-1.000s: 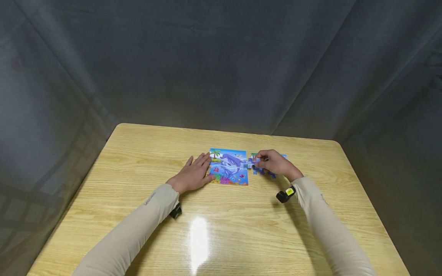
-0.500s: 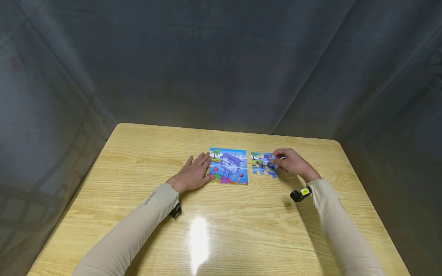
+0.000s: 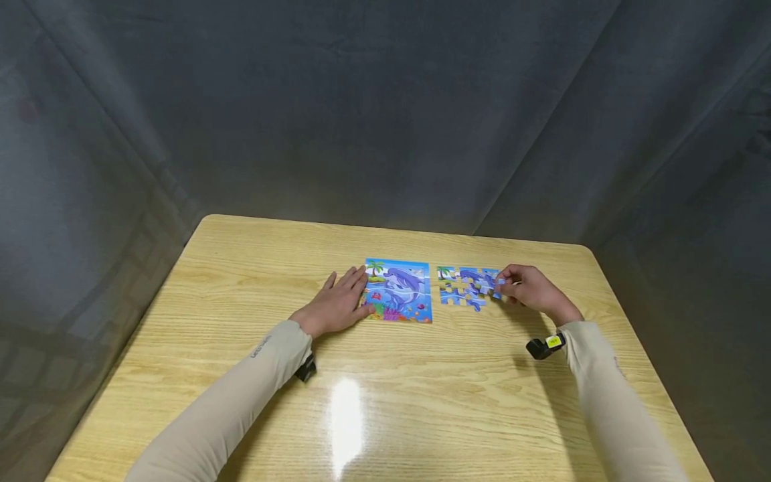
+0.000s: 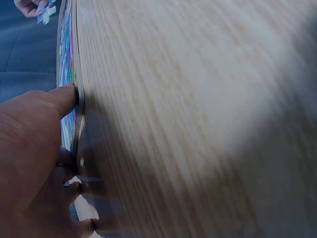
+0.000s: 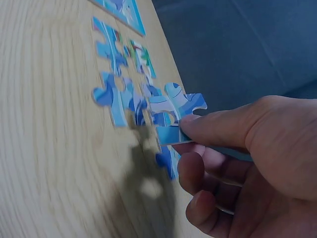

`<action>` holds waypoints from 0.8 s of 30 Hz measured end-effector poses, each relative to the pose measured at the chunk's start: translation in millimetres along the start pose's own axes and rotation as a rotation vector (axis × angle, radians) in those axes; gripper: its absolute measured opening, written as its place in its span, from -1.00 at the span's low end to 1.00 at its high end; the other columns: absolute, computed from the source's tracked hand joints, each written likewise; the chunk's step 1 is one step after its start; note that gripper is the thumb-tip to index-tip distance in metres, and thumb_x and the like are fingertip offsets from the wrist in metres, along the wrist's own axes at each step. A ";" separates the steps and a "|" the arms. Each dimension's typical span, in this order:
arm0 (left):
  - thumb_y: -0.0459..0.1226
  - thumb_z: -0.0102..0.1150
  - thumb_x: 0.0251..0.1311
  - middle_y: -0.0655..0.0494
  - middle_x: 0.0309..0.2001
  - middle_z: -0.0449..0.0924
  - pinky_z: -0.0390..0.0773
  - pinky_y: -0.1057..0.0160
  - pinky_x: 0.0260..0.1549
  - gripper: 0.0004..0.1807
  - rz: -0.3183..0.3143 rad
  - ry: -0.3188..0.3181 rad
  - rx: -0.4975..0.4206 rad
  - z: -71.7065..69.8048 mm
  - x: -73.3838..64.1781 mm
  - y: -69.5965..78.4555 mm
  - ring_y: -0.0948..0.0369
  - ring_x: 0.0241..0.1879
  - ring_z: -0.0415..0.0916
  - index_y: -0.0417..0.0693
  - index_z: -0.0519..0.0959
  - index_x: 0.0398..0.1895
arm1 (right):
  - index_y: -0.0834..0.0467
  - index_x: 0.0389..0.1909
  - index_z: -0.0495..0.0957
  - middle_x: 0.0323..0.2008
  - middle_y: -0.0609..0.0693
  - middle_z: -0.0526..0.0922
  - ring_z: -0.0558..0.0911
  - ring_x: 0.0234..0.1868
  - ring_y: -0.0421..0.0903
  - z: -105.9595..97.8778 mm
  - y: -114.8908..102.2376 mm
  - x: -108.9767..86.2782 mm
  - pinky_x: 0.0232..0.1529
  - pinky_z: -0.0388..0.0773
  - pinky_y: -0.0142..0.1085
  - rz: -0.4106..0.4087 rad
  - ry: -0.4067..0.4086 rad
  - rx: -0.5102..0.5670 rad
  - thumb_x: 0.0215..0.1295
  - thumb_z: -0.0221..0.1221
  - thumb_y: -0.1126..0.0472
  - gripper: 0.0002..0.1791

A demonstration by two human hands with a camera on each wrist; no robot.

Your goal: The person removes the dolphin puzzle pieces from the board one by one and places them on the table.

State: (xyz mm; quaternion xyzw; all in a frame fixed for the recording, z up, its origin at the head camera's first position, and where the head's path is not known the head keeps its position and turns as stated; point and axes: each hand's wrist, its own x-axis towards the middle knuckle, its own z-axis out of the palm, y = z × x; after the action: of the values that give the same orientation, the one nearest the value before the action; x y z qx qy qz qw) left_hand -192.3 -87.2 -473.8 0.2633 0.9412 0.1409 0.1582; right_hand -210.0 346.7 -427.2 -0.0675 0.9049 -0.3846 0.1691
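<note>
My right hand [image 3: 533, 290] pinches a blue and white puzzle piece [image 5: 171, 110] between thumb and fingers, lifted above the table. Under and beside it lie several joined or closely set puzzle pieces [image 3: 453, 293], showing a palm tree, dolphin and water, with gaps among them. To their left is a square dolphin picture [image 3: 403, 291] with a palm tree, crab and coral. My left hand [image 3: 333, 306] lies with fingers spread at that picture's left edge, the thumb touching its lower left corner. In the left wrist view the thumb [image 4: 63, 100] presses the picture's edge.
The pale wooden table [image 3: 409, 402] has a bright light reflection near its front. Dark grey curtains [image 3: 361, 120] hang behind it and at both sides. A small black camera sits on each wrist, the right one [image 3: 545, 346] with a yellow label.
My right hand has moved to the right with the piece, from beside the dolphin picture to the right end of the loose pieces. The left hand stays still.
</note>
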 end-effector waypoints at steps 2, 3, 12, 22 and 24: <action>0.21 -0.21 0.66 -0.04 0.79 -0.31 -0.19 -0.30 0.71 -0.10 -0.001 0.000 0.002 -0.7 -0.3 0.4 -0.04 0.79 -0.32 -0.15 -0.11 0.76 | 0.42 0.02 0.52 -0.28 0.13 0.55 0.54 -0.44 -0.03 -2.5 3.2 -2.4 -0.48 0.44 -0.20 -0.005 0.003 -0.012 0.65 0.08 0.30 -0.79; 0.21 -0.21 0.66 -0.04 0.79 -0.31 -0.19 -0.30 0.71 -0.10 -0.001 0.001 0.002 -1.0 -0.4 0.6 -0.04 0.79 -0.32 -0.15 -0.11 0.76 | 0.42 0.02 0.53 -0.28 0.13 0.55 0.52 -0.44 -0.04 -3.6 4.0 -3.6 -0.48 0.44 -0.21 -0.003 0.006 -0.014 0.65 0.09 0.30 -0.79; 0.20 -0.19 0.66 -0.05 0.79 -0.31 -0.18 -0.31 0.71 -0.10 0.002 0.004 0.002 -1.1 -1.6 1.6 -0.04 0.79 -0.32 -0.16 -0.10 0.76 | 0.41 0.02 0.55 -0.31 0.13 0.56 0.52 -0.40 -0.06 -10.0 10.6 -11.5 -0.43 0.45 -0.23 0.030 -0.017 -0.062 0.64 0.10 0.29 -0.78; 0.21 -0.19 0.65 -0.04 0.79 -0.31 -0.19 -0.30 0.71 -0.09 -0.005 0.006 -0.009 1.7 0.0 -0.4 -0.04 0.79 -0.31 -0.15 -0.10 0.76 | 0.43 0.04 0.59 -0.28 0.16 0.62 0.46 -0.47 -0.11 -10.9 20.3 -10.4 -0.47 0.43 -0.27 0.053 -0.053 -0.068 0.62 0.09 0.33 -0.77; 0.21 -0.19 0.65 -0.04 0.79 -0.31 -0.19 -0.30 0.71 -0.09 -0.005 0.006 -0.009 1.7 0.3 -0.5 -0.04 0.79 -0.31 -0.15 -0.10 0.76 | 0.43 0.01 0.60 -0.30 0.15 0.61 0.46 -0.47 -0.12 -9.3 22.9 -9.4 -0.47 0.44 -0.29 0.043 -0.038 -0.081 0.61 0.10 0.34 -0.79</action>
State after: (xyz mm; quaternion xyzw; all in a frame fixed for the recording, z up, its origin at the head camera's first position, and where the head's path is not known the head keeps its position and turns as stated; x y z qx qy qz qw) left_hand -192.1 -87.1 -475.6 0.2597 0.9417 0.1455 0.1569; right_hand -204.4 371.3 -435.3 -0.0622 0.9176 -0.3428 0.1916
